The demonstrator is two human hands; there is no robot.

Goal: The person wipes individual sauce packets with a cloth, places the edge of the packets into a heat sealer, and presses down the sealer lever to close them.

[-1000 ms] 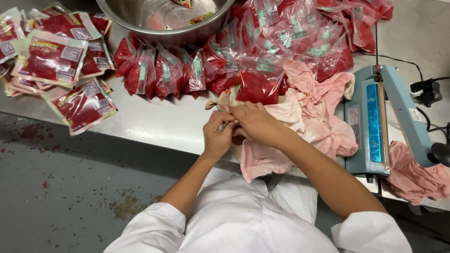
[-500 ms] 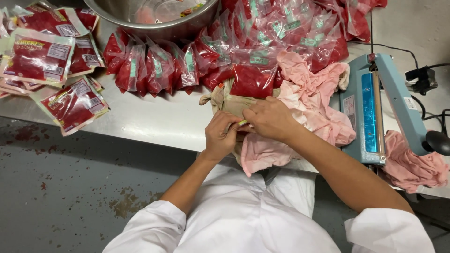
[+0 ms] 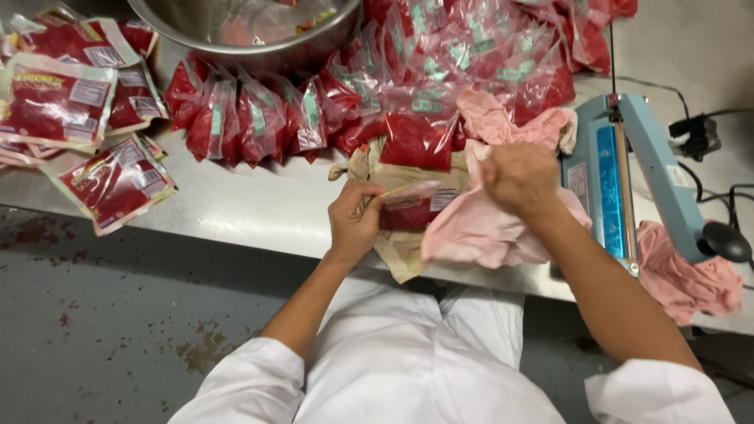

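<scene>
Both hands work at the steel table's (image 3: 236,228) edge: the left hand (image 3: 353,224) pinches a red sauce pouch (image 3: 412,210), the right hand (image 3: 520,179) is fisted around a pink cloth (image 3: 479,232) draped over it. Beyond them a heap of red pouches (image 3: 408,78) crowds a steel bowl (image 3: 251,31). Right of the right hand stands a blue heat sealer (image 3: 628,180); labelled pouches (image 3: 78,118) lie far left.

bare steel table (image 3: 236,216) left, pouches (image 3: 259,118) behind, heat sealer (image 3: 628,173) right

Steel table (image 3: 259,224): red pouches (image 3: 259,118), bowl (image 3: 243,31), pink cloths (image 3: 487,228), probably sealer (image 3: 628,173).
</scene>
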